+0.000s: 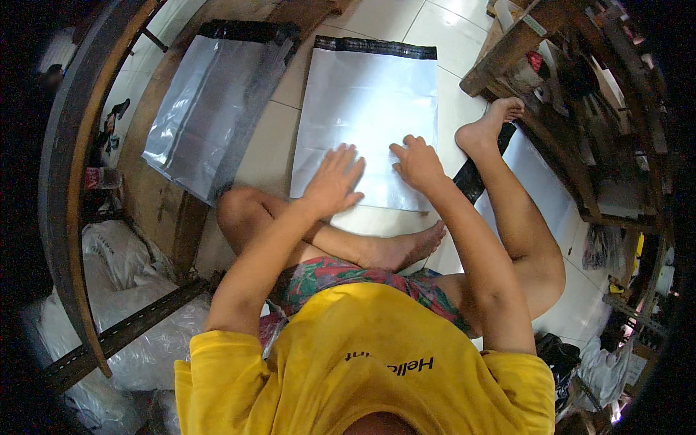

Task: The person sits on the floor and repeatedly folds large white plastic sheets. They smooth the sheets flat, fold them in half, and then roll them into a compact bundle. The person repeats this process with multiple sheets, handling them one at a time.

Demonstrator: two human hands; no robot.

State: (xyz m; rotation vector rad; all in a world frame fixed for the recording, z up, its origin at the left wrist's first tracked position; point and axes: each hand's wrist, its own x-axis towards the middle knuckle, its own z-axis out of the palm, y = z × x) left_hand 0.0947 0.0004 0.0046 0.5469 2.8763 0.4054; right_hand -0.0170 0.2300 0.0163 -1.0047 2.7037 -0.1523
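A white plastic mailing bag (pixel 370 94) with a black strip along its far edge lies flat on the tiled floor in front of me. My left hand (pixel 336 180) rests on its near left part, fingers stretched out and apart. On the near right part of the same bag lies my right hand (pixel 418 164), its fingers loosely spread and slightly bent. Neither hand grips anything. Another white bag with a black end (pixel 210 98) lies to the left on a brown board.
My crossed legs surround the near side of the bag. Beyond my right leg lies another white bag (pixel 525 174). Wooden shelving (pixel 507 51) stands at the right, and a curved-looking beam (pixel 61 181) rises at the left. Clear plastic packs (pixel 145 319) are heaped at the lower left.
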